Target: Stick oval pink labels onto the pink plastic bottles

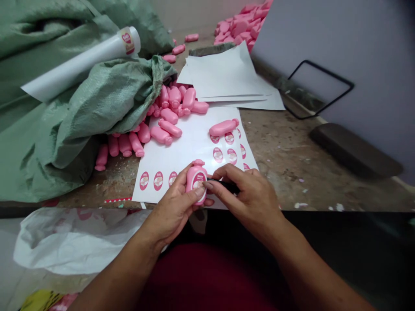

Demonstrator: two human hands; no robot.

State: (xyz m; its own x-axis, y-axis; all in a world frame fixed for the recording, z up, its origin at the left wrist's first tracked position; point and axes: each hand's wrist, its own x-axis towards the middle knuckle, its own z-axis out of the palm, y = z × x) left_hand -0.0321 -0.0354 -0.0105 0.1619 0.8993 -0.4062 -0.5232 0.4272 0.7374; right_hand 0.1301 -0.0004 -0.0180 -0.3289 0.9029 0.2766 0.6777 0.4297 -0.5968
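A small pink bottle with an oval "BABY" label on its front is upright in my left hand, thumb on its lower front. My right hand is closed around a thin black tool; its thumb and the tool's tip touch the label's right side. Beneath and behind the hands lies a white sticker sheet with rows of oval labels. One loose pink bottle rests on the sheet's right part. The fingers behind the held bottle are partly hidden.
Many pink bottles spill from a green sack at the left. On the sack lies a rolled white sheet. White papers, a black wire frame, a dark block and a far pink pile are behind.
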